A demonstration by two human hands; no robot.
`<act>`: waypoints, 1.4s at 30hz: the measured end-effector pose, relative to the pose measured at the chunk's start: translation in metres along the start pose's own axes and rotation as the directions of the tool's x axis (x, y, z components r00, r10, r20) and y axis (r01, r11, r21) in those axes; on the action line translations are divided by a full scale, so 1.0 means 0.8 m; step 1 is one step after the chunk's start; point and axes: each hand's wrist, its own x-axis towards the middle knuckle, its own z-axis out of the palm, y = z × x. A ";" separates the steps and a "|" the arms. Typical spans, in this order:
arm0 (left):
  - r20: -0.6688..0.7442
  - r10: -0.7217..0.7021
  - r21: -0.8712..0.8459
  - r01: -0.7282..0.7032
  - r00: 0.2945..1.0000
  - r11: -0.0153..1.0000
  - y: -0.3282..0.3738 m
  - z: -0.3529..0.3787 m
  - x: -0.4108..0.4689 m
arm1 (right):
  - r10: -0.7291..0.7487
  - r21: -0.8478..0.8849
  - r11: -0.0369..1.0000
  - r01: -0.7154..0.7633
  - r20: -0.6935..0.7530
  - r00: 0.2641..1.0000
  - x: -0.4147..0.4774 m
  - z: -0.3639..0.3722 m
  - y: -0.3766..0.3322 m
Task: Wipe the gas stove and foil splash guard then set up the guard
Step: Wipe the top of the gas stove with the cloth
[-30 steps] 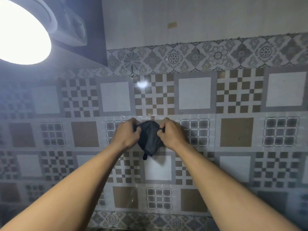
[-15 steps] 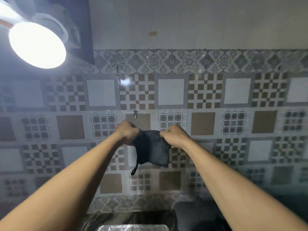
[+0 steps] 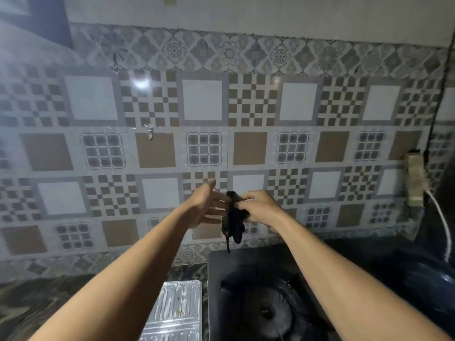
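A person's right hand [image 3: 261, 208] pinches a bunched dark cloth [image 3: 234, 220] before the patterned tile wall [image 3: 202, 99]. The left hand [image 3: 206, 205] is spread flat just beside it. On the near bench [image 3: 37, 303], the foil splash guard [image 3: 177, 312] lies flat, left of the black gas stove [image 3: 258, 279].

The right hand [image 3: 261, 207] pinches a dark cloth [image 3: 234, 220] above the gas stove [image 3: 258, 291], left hand [image 3: 204, 205] straight-fingered beside it.
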 end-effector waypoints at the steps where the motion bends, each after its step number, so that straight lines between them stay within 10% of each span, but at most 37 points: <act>1: 0.018 -0.006 0.011 0.006 1.000 1.000 -0.006 0.011 0.006 | 0.009 -0.039 0.999 -0.010 -0.020 1.000 0.001 -0.011 0.008; 7: -0.021 0.017 0.288 -0.010 1.000 0.958 -0.065 0.054 0.036 | -0.010 -0.435 0.900 -0.005 -0.032 0.999 0.011 -0.061 0.050; 13: -0.078 0.176 0.914 0.000 0.981 0.405 -0.153 0.034 0.055 | -0.066 -0.701 0.713 -0.024 -0.101 0.993 0.026 -0.058 0.082; 19: 0.008 0.129 0.962 -0.043 0.992 0.271 -0.225 0.001 0.065 | -0.004 -0.726 0.676 0.126 0.167 0.986 0.037 -0.001 0.143; 26: 0.065 0.108 0.984 -0.081 0.992 0.156 -0.240 0.001 0.050 | 0.063 -0.658 0.618 0.430 0.587 0.807 0.072 -0.034 0.183; 42: 0.095 0.124 0.983 -0.112 0.988 0.144 -0.245 -0.001 0.058 | 0.034 -0.467 0.615 0.635 0.821 0.570 0.118 0.012 0.204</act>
